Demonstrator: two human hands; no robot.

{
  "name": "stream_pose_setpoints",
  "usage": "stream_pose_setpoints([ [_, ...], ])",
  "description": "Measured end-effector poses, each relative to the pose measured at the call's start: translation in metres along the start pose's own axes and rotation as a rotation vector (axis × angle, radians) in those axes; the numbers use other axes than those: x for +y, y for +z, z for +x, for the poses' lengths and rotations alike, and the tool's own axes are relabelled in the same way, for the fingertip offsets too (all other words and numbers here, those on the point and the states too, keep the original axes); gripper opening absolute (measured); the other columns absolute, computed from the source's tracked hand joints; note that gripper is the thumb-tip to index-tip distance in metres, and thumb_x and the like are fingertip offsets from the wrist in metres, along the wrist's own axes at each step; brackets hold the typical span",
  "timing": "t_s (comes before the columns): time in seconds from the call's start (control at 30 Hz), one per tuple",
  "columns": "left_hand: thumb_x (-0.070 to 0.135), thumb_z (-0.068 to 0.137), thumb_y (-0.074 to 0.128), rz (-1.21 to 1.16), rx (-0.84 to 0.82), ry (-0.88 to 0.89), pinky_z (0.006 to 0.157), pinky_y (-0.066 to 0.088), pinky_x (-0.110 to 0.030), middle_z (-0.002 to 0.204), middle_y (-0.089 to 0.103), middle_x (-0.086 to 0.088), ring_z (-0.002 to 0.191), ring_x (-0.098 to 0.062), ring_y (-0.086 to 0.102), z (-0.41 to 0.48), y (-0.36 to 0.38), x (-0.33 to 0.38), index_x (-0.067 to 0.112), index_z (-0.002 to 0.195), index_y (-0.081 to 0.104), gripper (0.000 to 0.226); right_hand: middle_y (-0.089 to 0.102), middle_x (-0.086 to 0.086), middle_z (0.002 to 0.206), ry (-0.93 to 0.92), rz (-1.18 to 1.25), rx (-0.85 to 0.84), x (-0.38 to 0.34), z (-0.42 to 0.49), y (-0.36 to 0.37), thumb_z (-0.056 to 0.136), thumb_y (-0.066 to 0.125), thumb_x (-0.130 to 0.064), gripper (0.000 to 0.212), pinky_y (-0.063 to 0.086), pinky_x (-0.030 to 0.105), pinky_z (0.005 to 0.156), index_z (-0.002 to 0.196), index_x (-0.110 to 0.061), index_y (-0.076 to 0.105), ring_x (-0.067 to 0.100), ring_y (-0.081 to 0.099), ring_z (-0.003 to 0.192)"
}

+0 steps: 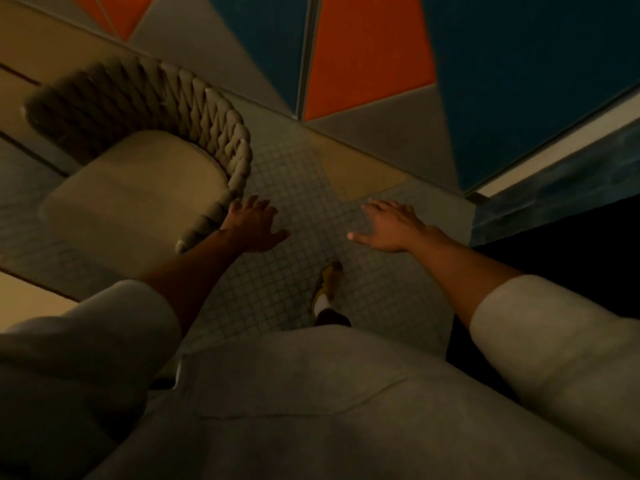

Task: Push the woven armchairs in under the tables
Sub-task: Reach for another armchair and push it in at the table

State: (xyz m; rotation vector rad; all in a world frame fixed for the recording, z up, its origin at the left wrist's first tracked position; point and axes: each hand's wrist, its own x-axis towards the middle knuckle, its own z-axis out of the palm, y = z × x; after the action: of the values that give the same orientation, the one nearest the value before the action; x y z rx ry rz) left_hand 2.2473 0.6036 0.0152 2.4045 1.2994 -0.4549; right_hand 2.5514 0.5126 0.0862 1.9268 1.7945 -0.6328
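So the woven armchair [207, 109] sits just up and to the left of the left grip [254, 225]. That grip is open, fingers spread, fingertips right at the braided rim of the near arm. It looks like it's touching, but the blur makes it hard to call. The right grip [388, 225] is well off to the right of the chair, also open and flat, hovering palm down over the tiled floor [294, 289] with nothing in it. Inside the woven shell there's a pale seat cushion [138, 188], on the far side of the rim from the left grip. Past the chair, further left of both grips, is a pale slatted surface [24, 60]. It could be the counter, can't tell for sure. Between and below the two grips is open tile, with one shoe [329, 280] planted on it. Beyond the grips the floor ends at orange, blue and grey wall panels [370, 57].
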Motion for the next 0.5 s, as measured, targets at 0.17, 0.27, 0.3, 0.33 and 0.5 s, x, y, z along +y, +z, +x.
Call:
stream_pose_setpoints([
  [0.17, 0.077, 0.095, 0.041, -0.163, -0.002, -0.177, 0.122, 0.021, -0.055, 0.168, 0.029, -0.004, 0.156, -0.029, 0.018, 0.069, -0.025, -0.019, 0.023, 0.157, 0.037, 0.082, 0.017, 0.003, 0.174, -0.13, -0.144, 0.023, 0.043, 0.111, -0.09, 0.087, 0.042, -0.088, 0.104, 0.021, 0.056, 0.123, 0.165, -0.021, 0.024, 0.029, 0.02, 0.158],
  [0.27, 0.071, 0.095, 0.047, -0.287, 0.002, -0.317, 0.119, 0.028, -0.056, 0.166, 0.032, -0.008, 0.153, -0.032, 0.026, 0.095, -0.036, -0.024, 0.02, 0.158, 0.034, 0.082, 0.021, 0.005, 0.173, -0.224, -0.209, 0.054, 0.061, 0.172, -0.156, 0.088, 0.043, -0.086, 0.104, 0.023, 0.057, 0.123, 0.164, -0.019, 0.025, 0.03, 0.023, 0.157],
  [0.3, 0.071, 0.095, 0.048, -0.316, 0.015, -0.356, 0.118, 0.03, -0.057, 0.166, 0.033, -0.009, 0.151, -0.034, 0.028, 0.104, -0.04, -0.024, 0.019, 0.159, 0.032, 0.083, 0.021, 0.005, 0.173, -0.257, -0.23, 0.073, 0.064, 0.192, -0.175, 0.089, 0.044, -0.085, 0.103, 0.023, 0.057, 0.123, 0.164, -0.019, 0.025, 0.031, 0.024, 0.157],
  [0.33, 0.07, 0.096, 0.049, -0.34, 0.028, -0.389, 0.117, 0.031, -0.057, 0.165, 0.035, -0.01, 0.15, -0.035, 0.03, 0.114, -0.045, -0.024, 0.018, 0.159, 0.03, 0.084, 0.02, 0.005, 0.173, -0.293, -0.261, 0.075, 0.064, 0.211, -0.193, 0.09, 0.043, -0.085, 0.102, 0.022, 0.057, 0.123, 0.165, -0.018, 0.024, 0.031, 0.023, 0.157],
  [0.5, 0.066, 0.097, 0.049, -0.431, 0.09, -0.497, 0.11, 0.036, -0.055, 0.156, 0.045, -0.012, 0.143, -0.037, 0.038, 0.15, -0.074, -0.03, 0.017, 0.155, 0.035, 0.077, 0.016, 0.007, 0.174, -0.538, -0.461, 0.04, 0.036, 0.282, -0.247, 0.091, 0.04, -0.084, 0.103, 0.02, 0.058, 0.123, 0.164, -0.014, 0.023, 0.031, 0.02, 0.158],
])
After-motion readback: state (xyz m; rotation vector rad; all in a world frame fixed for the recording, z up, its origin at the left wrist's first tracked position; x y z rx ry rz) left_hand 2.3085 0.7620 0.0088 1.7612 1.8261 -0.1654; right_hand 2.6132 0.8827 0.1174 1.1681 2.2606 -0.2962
